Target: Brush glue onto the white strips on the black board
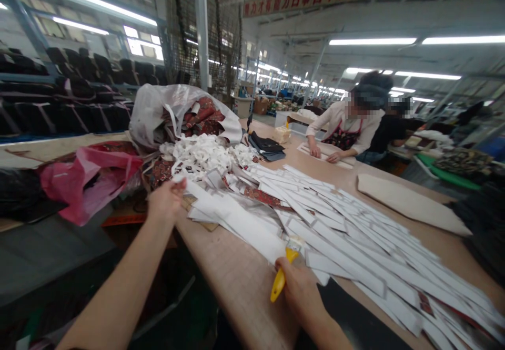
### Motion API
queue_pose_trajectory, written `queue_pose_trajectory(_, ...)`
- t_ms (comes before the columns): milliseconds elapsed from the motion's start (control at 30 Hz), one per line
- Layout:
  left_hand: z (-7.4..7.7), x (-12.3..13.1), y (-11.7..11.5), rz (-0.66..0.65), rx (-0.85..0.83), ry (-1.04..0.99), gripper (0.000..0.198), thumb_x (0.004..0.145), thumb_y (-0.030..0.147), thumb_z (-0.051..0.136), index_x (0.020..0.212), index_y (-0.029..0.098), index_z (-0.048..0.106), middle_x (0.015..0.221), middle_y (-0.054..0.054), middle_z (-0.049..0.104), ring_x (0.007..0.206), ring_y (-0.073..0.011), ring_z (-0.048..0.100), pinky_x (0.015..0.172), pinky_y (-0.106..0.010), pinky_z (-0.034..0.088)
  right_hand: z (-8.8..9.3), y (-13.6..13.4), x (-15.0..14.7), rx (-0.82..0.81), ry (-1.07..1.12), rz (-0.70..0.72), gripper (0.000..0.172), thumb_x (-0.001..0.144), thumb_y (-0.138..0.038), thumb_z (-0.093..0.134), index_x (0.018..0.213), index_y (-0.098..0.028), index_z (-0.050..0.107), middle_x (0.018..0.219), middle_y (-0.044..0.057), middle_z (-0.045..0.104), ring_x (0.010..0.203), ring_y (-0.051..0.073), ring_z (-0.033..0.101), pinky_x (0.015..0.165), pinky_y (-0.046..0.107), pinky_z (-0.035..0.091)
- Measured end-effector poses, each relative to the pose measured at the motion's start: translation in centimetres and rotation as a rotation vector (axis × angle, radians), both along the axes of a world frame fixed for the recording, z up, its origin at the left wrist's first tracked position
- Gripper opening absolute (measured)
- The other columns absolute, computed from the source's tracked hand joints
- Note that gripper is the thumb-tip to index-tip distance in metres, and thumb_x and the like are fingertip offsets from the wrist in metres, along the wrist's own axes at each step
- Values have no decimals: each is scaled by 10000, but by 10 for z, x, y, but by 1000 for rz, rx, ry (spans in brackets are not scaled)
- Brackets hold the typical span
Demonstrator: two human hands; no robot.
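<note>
My right hand is closed round a small brush with a yellow handle, its bristles resting on a long white strip. My left hand reaches forward and pinches the far end of that white strip at the table's left edge. Many overlapping white strips fan out across the wooden table, some with red patterned fabric showing between them.
A heap of loose white strips lies beyond, beside a clear plastic bag of red patterned pieces and a pink plastic bag. Two people work at the far right of the table. A beige sheet lies at right.
</note>
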State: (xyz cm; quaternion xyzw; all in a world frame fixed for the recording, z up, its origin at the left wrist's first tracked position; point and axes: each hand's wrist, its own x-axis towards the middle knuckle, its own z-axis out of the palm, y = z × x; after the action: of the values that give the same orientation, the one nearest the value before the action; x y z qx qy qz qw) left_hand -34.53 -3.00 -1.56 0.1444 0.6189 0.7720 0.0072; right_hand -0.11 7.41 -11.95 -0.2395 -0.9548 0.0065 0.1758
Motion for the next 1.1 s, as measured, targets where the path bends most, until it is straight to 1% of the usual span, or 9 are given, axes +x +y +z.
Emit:
queue_pose_trajectory(100,35,-23,-34,274,109,81,111,814,42,383,846,136,433,747,52,518,721,-37,514,792,-220,429,0,-1,-3,-15,-14,-24,225,795,-61,429,885,-222,558,593,0,608,541,170,579,498,243,370)
queue_pose_trajectory(200,39,23,-42,267,-53,434,164,778,177,573,932,148,523,875,27,569,821,-94,533,829,-245,419,8,-2,-6,-174,30,-53,202,811,-96,424,890,-218,565,611,10,616,556,172,586,504,246,388)
queue_pose_trajectory(300,23,114,-30,-63,-322,823,101,810,255,543,807,168,595,799,-10,594,759,-127,541,733,-240,434,36,-9,3,-493,280,9,138,844,-246,472,961,-215,537,770,31,645,691,175,615,598,272,460)
queue_pose_trajectory(400,20,209,-18,-512,-274,840,97,829,222,508,814,186,596,792,-18,609,655,-105,531,618,-212,426,77,-26,26,-691,633,127,358,800,-426,563,1080,-225,468,1081,84,610,989,213,579,823,346,467)
queue_pose_trajectory(500,38,274,-11,-834,-105,591,52,804,231,550,791,197,587,754,2,600,547,-77,487,531,-195,408,108,-42,64,-678,754,90,416,752,-474,612,1058,-237,458,1033,61,617,949,204,590,811,331,483)
queue_pose_trajectory(633,52,311,12,-1022,119,29,140,740,299,629,768,186,552,640,31,555,455,-58,452,405,-167,337,109,-54,143,-601,593,-238,271,769,-386,596,977,-237,508,761,-9,613,571,126,572,533,224,484)
queue_pose_trajectory(733,29,322,31,-1086,109,-287,254,663,341,696,739,172,522,499,77,452,395,-40,381,361,-145,254,91,-60,224,-578,494,-487,300,737,-423,611,969,-243,549,620,-28,601,515,150,582,464,220,472)
queue_pose_trajectory(867,-22,337,39,-1199,-205,-394,328,616,400,713,694,152,513,487,75,441,385,-35,363,355,-150,217,65,-65,319,-524,513,-786,371,667,-486,645,936,-235,603,697,11,666,545,172,636,483,217,508)
queue_pose_trajectory(1100,-55,365,46,-1334,-375,91,580,643,315,696,1173,187,498,1186,-122,515,923,-188,557,594,-229,454,68,-78,345,-475,326,-574,375,691,-449,659,993,-228,640,843,69,703,701,182,677,592,180,524)
